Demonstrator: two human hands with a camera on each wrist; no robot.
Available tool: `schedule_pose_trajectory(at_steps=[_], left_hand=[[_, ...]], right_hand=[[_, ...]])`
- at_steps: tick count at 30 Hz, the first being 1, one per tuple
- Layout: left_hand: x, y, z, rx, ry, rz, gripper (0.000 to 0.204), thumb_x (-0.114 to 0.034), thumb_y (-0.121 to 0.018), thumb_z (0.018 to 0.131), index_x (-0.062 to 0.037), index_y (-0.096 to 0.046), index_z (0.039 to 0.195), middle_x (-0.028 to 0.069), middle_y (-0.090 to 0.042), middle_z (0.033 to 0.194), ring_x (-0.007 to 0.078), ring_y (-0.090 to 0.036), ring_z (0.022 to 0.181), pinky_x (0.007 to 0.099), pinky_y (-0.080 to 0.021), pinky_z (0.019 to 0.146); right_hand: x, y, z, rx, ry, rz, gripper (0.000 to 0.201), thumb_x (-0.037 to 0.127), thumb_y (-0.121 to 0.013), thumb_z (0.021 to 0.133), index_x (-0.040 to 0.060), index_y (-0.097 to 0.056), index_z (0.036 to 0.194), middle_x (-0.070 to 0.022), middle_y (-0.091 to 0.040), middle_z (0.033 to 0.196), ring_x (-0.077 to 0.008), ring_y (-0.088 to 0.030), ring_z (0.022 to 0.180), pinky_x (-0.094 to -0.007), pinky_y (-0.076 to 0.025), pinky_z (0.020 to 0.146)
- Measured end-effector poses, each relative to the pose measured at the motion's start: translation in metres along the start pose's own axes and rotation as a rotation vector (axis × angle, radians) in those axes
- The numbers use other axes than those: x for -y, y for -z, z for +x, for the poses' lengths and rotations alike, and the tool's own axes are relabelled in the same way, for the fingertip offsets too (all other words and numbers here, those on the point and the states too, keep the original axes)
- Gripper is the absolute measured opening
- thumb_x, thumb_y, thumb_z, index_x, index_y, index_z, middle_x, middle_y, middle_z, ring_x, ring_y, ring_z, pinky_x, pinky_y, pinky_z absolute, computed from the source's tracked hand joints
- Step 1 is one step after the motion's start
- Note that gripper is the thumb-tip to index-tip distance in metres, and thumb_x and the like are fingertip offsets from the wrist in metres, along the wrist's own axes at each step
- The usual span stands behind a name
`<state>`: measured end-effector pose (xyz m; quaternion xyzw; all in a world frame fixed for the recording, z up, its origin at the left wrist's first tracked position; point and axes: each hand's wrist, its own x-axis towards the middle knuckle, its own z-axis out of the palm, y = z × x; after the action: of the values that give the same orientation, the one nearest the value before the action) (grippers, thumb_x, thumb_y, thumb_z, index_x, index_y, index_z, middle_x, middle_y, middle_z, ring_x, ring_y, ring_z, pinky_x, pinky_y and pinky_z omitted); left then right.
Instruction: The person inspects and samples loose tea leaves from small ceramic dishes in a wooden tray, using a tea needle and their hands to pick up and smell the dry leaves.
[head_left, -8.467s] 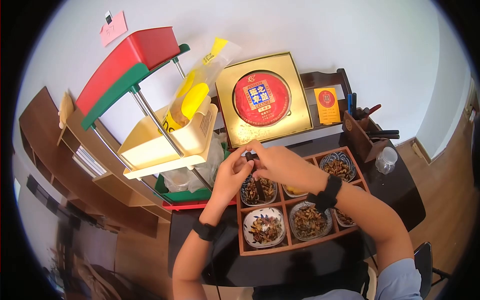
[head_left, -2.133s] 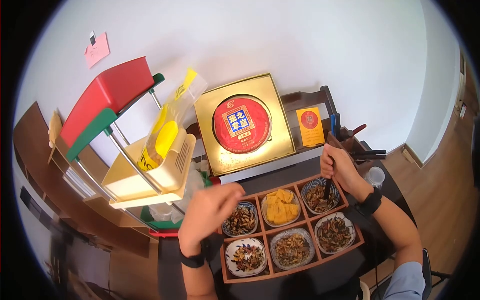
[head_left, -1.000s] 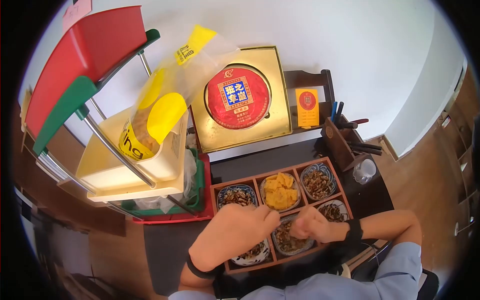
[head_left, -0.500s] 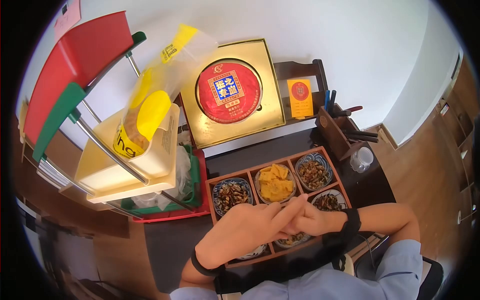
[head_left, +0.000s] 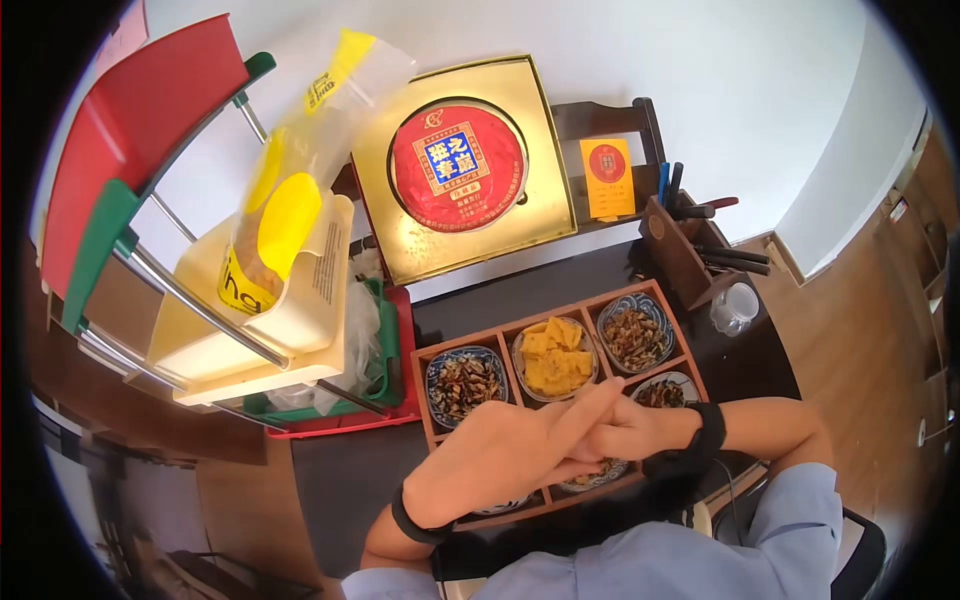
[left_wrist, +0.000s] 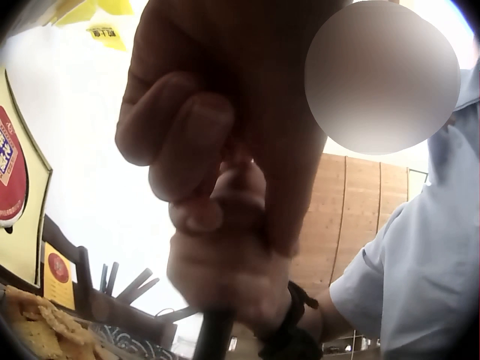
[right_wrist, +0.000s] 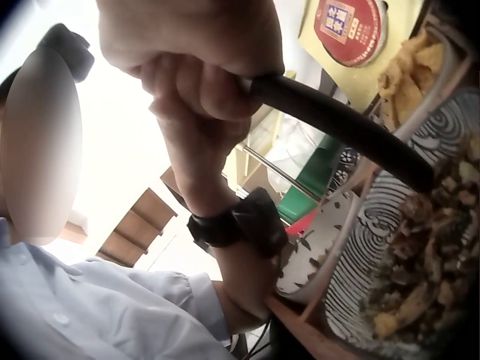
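Presently, the step in hand seems to be working the dark stick (right_wrist: 337, 124) in the mixture (right_wrist: 420, 300), perhaps to stir or press it; which one, I cannot tell. The right hand (head_left: 640, 425) grips the stick, with its fingers curled round it. The stick slants down from this hand, and its lower end is at the mixture in the patterned bowl (right_wrist: 349, 285), which lies below the two hands. Whether the tip touches the mixture or is just above it, is not clear.

The left hand (head_left: 490, 455) lies against the right hand, with one finger stretched across it and others bent. It is hidden whether these bent fingers also hold the upper part of the stick, so I cannot tell its grip.

The bowl sits in a compartment of the wooden box (head_left: 677, 325). Just ahead of the hands are the yellow pieces (head_left: 555, 355), and farther, to the right hand's outer side, the glass jar (head_left: 735, 308).

In my judgement, the next move calls for a firm right grip and a small, gentle motion of the tip inside the rim, so the mixture does not spill.
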<state>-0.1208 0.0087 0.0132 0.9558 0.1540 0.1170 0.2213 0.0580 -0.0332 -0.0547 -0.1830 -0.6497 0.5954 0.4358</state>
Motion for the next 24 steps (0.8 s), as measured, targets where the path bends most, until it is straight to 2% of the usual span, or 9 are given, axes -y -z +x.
schedule_pose_trajectory(at_steps=[2, 5, 8, 11, 18, 20, 21, 23, 24], left_hand=[[0.007, -0.005, -0.001, 0.019, 0.002, 0.034, 0.068, -0.033, -0.069, 0.078, -0.0136, -0.037, 0.135, 0.0064, -0.062, 0.077, 0.0269, -0.061, 0.058, 0.0346, -0.046, 0.047], [0.008, -0.003, 0.0, 0.037, 0.005, 0.076, 0.068, -0.033, -0.069, 0.078, -0.0135, -0.037, 0.136, 0.0051, -0.061, 0.074, 0.0256, -0.061, 0.055, 0.0336, -0.045, 0.045], [0.001, 0.006, -0.001, 0.005, -0.008, 0.079, 0.069, -0.03, -0.069, 0.077, -0.0132, -0.037, 0.136, 0.0043, -0.061, 0.073, 0.0249, -0.06, 0.055, 0.0327, -0.045, 0.044], [0.002, 0.001, -0.004, 0.015, 0.003, 0.141, 0.071, -0.028, -0.069, 0.075, -0.0131, -0.037, 0.136, 0.0037, -0.06, 0.072, 0.0239, -0.06, 0.055, 0.032, -0.044, 0.044], [0.003, 0.005, -0.005, -0.056, -0.061, 0.053, 0.064, -0.03, -0.069, 0.077, -0.0126, -0.041, 0.132, 0.0035, -0.059, 0.072, 0.0232, -0.06, 0.056, 0.0311, -0.045, 0.046], [0.003, 0.004, -0.006, -0.054, -0.055, 0.077, 0.063, -0.032, -0.068, 0.078, -0.0127, -0.042, 0.131, 0.0034, -0.059, 0.072, 0.0233, -0.06, 0.056, 0.0314, -0.046, 0.046], [0.002, 0.004, -0.006, -0.055, -0.049, 0.113, 0.061, -0.033, -0.068, 0.078, -0.0128, -0.043, 0.13, 0.0034, -0.059, 0.072, 0.0234, -0.06, 0.056, 0.0318, -0.046, 0.047], [0.004, 0.001, -0.005, -0.003, 0.001, 0.139, 0.061, -0.034, -0.068, 0.078, -0.0127, -0.044, 0.13, 0.0034, -0.059, 0.072, 0.0237, -0.06, 0.056, 0.0322, -0.046, 0.047], [0.005, 0.0, -0.004, 0.049, 0.055, 0.167, 0.061, -0.035, -0.068, 0.078, -0.0125, -0.044, 0.129, 0.0035, -0.059, 0.072, 0.024, -0.06, 0.056, 0.0325, -0.047, 0.047]], right_hand=[[-0.004, 0.001, -0.003, -0.055, -0.3, 0.091, 0.021, 0.01, -0.043, 0.09, 0.0014, -0.056, 0.075, -0.0006, -0.052, 0.064, -0.0064, -0.047, 0.059, -0.0226, -0.037, 0.053], [0.005, -0.002, 0.001, -0.076, -0.34, 0.063, 0.022, 0.011, -0.043, 0.09, 0.0004, -0.056, 0.076, -0.0016, -0.052, 0.064, -0.0069, -0.047, 0.06, -0.0228, -0.037, 0.053], [0.023, 0.002, 0.012, 0.08, -0.158, -0.07, 0.02, 0.011, -0.044, 0.089, -0.0007, -0.057, 0.078, -0.0028, -0.052, 0.065, -0.0081, -0.048, 0.061, -0.0233, -0.038, 0.053], [0.014, 0.007, 0.014, 0.138, -0.217, -0.029, 0.018, 0.01, -0.046, 0.087, -0.0011, -0.058, 0.079, -0.0035, -0.053, 0.063, -0.0098, -0.049, 0.058, -0.0245, -0.038, 0.051], [0.011, 0.0, 0.015, 0.1, -0.202, -0.059, 0.018, 0.009, -0.046, 0.085, -0.0007, -0.058, 0.076, -0.004, -0.054, 0.056, -0.0131, -0.048, 0.049, -0.0264, -0.038, 0.046], [0.006, 0.001, 0.015, 0.146, -0.048, -0.047, 0.017, 0.009, -0.046, 0.086, -0.0004, -0.057, 0.077, -0.0035, -0.055, 0.061, -0.0106, -0.05, 0.054, -0.0255, -0.038, 0.048], [0.003, 0.0, 0.013, 0.145, -0.051, -0.047, 0.017, 0.009, -0.046, 0.086, -0.0004, -0.057, 0.077, -0.0035, -0.055, 0.061, -0.0106, -0.05, 0.054, -0.0255, -0.038, 0.048], [-0.003, 0.0, 0.007, 0.005, -0.297, -0.024, 0.015, 0.008, -0.045, 0.087, -0.0005, -0.057, 0.083, -0.0037, -0.056, 0.068, -0.0083, -0.05, 0.062, -0.025, -0.039, 0.052], [0.0, 0.001, 0.007, 0.011, -0.298, -0.027, 0.015, 0.008, -0.045, 0.087, -0.0005, -0.057, 0.083, -0.0037, -0.056, 0.068, -0.0083, -0.05, 0.062, -0.025, -0.039, 0.052]])
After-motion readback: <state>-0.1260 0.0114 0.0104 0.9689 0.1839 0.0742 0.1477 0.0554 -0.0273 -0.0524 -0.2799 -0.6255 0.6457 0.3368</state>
